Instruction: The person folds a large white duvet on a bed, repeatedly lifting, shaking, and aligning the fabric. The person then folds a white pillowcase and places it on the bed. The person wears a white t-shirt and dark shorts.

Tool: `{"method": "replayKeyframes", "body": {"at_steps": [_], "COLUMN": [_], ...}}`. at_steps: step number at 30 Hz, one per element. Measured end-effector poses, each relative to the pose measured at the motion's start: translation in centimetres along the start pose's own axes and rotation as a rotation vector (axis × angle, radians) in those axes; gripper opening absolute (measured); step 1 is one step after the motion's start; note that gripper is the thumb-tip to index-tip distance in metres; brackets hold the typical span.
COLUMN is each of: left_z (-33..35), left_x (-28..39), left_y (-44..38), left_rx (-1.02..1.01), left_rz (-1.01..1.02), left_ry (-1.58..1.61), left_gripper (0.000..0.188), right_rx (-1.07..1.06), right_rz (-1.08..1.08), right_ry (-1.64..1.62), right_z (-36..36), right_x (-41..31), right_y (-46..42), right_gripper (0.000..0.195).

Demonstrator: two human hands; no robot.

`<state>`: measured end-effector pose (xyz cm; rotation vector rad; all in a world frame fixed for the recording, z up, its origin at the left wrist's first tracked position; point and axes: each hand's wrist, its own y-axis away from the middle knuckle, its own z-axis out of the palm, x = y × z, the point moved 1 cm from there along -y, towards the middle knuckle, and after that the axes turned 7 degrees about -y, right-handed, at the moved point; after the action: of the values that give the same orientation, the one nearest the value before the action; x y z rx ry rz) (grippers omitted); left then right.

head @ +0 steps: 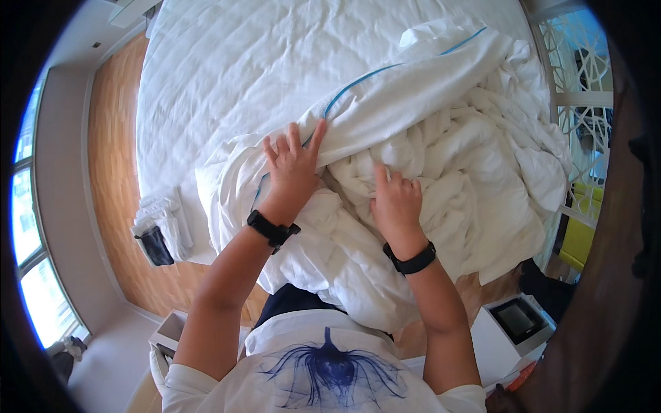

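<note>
A white duvet (449,149) lies bunched over the near part of the bed, and part of it hangs down in front of my body. A blue stripe (356,85) runs along a flatter folded band of white cloth (408,98). My left hand (294,168) rests on this cloth with fingers spread, the forefinger beside the stripe. On the crumpled folds to the right is my right hand (397,201), its forefinger extended and the other fingers curled. Whether cloth is pinched under its thumb is hidden.
Beyond the duvet spreads a quilted white mattress cover (227,77). A folded white cloth stack (165,217) with a black pouch (156,246) sits at the bed's left corner. Wooden floor (116,155) borders a windowed wall. Behind on the right stands a white cabinet (496,330) bearing a dark-screened device (519,319).
</note>
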<state>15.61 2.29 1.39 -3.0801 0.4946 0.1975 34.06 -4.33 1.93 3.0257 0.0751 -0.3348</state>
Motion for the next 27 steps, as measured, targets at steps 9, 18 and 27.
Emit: {"method": "replayKeyframes", "body": {"at_steps": [9, 18, 27], "left_z": [-0.8, -0.6, 0.9], "left_x": [-3.3, -4.8, -4.4], "left_y": [0.7, 0.5, 2.7], "left_rx": [0.175, 0.146, 0.098], "left_rz": [-0.042, -0.037, -0.070], "left_ry": [0.123, 0.216, 0.254], "left_gripper": [0.076, 0.073, 0.062], "right_rx": [0.242, 0.381, 0.257], "right_rz": [0.152, 0.481, 0.227], "right_ry": [-0.504, -0.347, -0.061], "right_z": [-8.9, -11.1, -11.0], "right_x": [4.7, 13.1, 7.5], "right_y": [7.3, 14.2, 5.6], "right_gripper": [0.016, 0.014, 0.043]}}
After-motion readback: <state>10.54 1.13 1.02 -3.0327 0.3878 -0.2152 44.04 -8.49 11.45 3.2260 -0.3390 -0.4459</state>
